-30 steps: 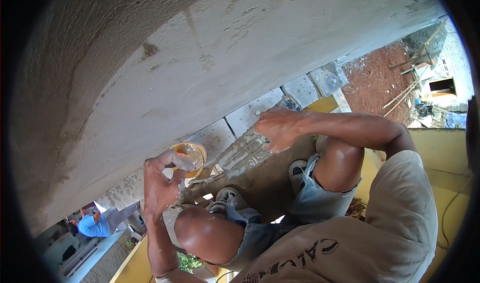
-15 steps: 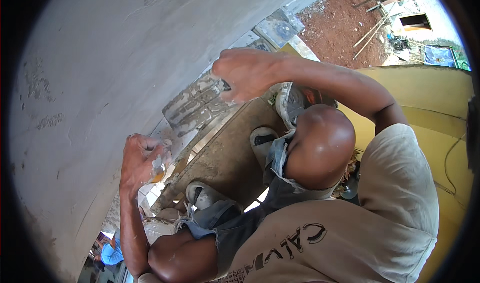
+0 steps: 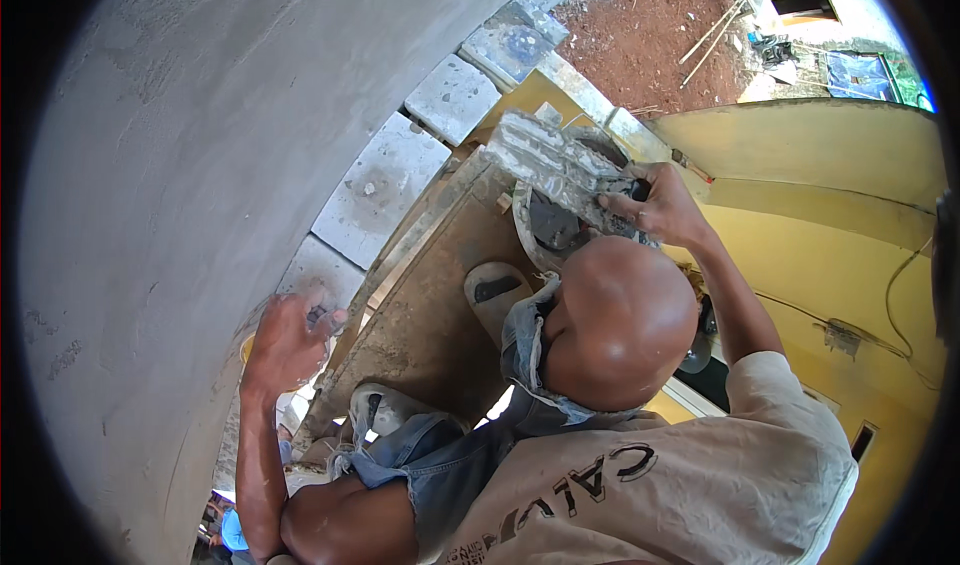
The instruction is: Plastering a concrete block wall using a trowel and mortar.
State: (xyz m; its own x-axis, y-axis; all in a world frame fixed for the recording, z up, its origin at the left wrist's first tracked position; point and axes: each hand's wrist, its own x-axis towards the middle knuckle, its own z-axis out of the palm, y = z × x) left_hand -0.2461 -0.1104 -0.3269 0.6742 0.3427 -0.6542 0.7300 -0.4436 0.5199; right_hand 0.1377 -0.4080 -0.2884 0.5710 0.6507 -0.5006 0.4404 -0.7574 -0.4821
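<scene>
Right hand (image 3: 655,205): closed around the dark handle of a ridged float (image 3: 560,165), thumb and fingers wrapped at the tool's near end; grip appears firm. Float extends from the hand up and to the left, its ridged face toward the camera and coated with wet grey mortar. It sits above the right knee in view, overlapping a round container (image 3: 550,227) with a pale rim and dark grey contents; whether float and container touch cannot be told. Left hand (image 3: 290,345): fingers bent inward, loosely curled, grey residue on the fingertips; cannot tell whether it is fully closed or holds anything. It is near the grey plastered wall (image 3: 190,185), in front of a yellow bucket (image 3: 247,347) that shows only in part. Float lies well apart from this hand, up and to its right. Counts: hands, two; float, one; round container, one visible; yellow bucket, one; pale blocks (image 3: 383,190), four visible in a row along the wall's foot, the lowest partly hidden by the left hand; sandals (image 3: 497,300), two, both on a brown board (image 3: 430,300). Beyond the blocks: reddish soil (image 3: 650,40). Right side: yellow wall (image 3: 810,255) with one loose cable (image 3: 888,310).
</scene>
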